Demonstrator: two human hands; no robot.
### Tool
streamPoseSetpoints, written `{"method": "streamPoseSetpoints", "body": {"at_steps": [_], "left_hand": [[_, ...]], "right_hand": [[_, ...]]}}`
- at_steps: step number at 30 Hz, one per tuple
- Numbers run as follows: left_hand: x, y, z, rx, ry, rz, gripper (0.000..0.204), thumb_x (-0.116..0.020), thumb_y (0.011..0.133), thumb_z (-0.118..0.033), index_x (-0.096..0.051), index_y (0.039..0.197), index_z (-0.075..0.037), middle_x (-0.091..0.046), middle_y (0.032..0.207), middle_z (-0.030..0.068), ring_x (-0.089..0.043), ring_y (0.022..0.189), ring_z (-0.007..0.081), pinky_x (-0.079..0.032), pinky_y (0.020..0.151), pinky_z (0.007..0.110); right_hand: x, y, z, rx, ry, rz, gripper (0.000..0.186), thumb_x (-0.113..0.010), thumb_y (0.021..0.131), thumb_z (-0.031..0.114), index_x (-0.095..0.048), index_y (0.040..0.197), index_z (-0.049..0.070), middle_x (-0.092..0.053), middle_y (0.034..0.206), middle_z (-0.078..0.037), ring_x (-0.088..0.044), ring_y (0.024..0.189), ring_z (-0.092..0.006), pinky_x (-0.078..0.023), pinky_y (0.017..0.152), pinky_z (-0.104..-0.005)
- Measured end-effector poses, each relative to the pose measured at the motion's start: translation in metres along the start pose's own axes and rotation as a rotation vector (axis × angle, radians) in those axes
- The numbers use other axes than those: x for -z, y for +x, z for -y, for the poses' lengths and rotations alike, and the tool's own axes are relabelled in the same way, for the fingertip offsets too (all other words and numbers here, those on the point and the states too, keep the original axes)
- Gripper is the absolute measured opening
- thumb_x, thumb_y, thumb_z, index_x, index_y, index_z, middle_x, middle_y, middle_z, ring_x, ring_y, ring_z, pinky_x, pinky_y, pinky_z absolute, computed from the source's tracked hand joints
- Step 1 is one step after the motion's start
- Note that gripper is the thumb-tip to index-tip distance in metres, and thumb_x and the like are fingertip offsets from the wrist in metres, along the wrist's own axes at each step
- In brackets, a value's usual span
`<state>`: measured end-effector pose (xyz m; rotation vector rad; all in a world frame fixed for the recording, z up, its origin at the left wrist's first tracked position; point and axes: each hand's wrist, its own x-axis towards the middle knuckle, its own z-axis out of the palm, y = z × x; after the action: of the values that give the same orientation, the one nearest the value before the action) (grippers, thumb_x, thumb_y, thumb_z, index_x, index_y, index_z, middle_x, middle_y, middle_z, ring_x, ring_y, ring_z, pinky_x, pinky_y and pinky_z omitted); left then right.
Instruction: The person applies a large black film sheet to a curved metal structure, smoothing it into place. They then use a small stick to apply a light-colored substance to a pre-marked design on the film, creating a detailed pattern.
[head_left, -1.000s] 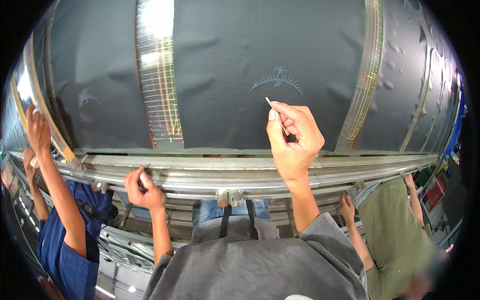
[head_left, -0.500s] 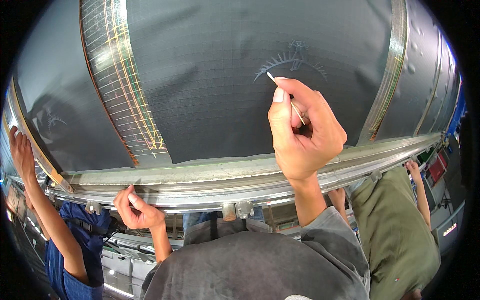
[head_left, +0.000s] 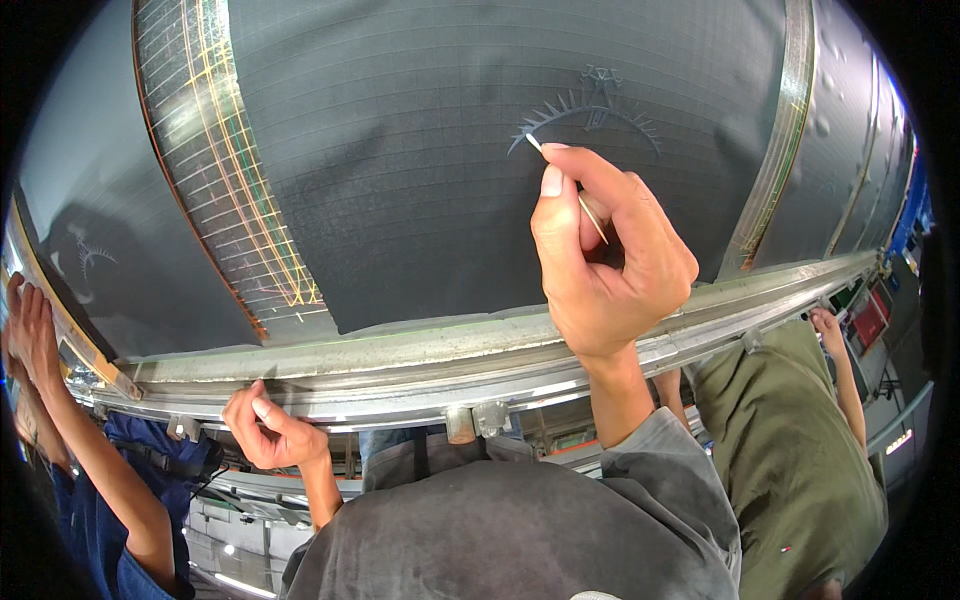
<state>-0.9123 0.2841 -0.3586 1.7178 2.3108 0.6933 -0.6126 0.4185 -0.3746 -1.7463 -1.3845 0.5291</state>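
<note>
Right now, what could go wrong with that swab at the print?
1. Smudge: the white-tipped swab is right at the left end of the pale print; a slip might mar its thin spikes.
2. Scuff: the right hand is close over the dark sheet, so a finger could brush it. Contact can't be judged from this view.

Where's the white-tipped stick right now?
In the head view, the white-tipped stick is just right of centre in the upper half, pinched in the right hand, its tip by the left end of the spiky arched print.
</note>
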Motion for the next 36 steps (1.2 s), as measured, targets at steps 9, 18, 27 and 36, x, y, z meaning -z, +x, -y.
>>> {"method": "streamPoseSetpoints", "body": {"at_steps": [9,18,27,36], "left_hand": [[0.0007,-0.0019,0.0036,-0.014,-0.012,0.000,0.019,-0.055,0.095,-0.007,-0.068,0.093,0.007,-0.063,0.089,0.0133,-0.059,0.086,0.0248,-0.047,0.076,0.038],[0.0020,-0.0012,0.0007,-0.018,-0.003,0.003,0.020,-0.054,0.096,-0.007,-0.068,0.094,0.007,-0.063,0.090,0.0134,-0.058,0.087,0.0245,-0.046,0.077,0.038],[0.0032,0.0006,0.0006,-0.065,0.040,0.042,0.020,-0.052,0.099,-0.005,-0.067,0.096,0.009,-0.065,0.093,0.0126,-0.061,0.086,0.0219,-0.050,0.076,0.033],[0.0024,-0.0006,-0.0005,-0.015,0.021,0.023,0.020,-0.054,0.096,-0.007,-0.068,0.095,0.008,-0.062,0.092,0.0134,-0.058,0.088,0.0246,-0.047,0.078,0.037]], "right_hand": [[0.0003,-0.0009,-0.0008,-0.015,0.005,0.002,0.020,-0.070,0.080,-0.012,-0.075,0.097,-0.001,-0.044,0.057,0.005,-0.034,0.050,-0.0009,-0.026,0.046,-0.0213],[-0.0004,0.0003,-0.0035,0.006,0.001,-0.009,0.026,-0.072,0.074,-0.011,-0.075,0.096,0.003,-0.046,0.054,0.003,-0.035,0.044,-0.0031,-0.027,0.042,-0.0226],[0.0015,0.0000,-0.0037,-0.007,-0.009,-0.013,0.028,-0.072,0.074,-0.012,-0.074,0.097,0.004,-0.042,0.053,0.003,-0.035,0.044,-0.0036,-0.027,0.042,-0.0230],[0.0017,0.0004,-0.0021,-0.025,-0.004,-0.006,0.027,-0.072,0.075,-0.013,-0.074,0.097,0.004,-0.045,0.054,0.003,-0.035,0.044,-0.0031,-0.027,0.042,-0.0225]]}}
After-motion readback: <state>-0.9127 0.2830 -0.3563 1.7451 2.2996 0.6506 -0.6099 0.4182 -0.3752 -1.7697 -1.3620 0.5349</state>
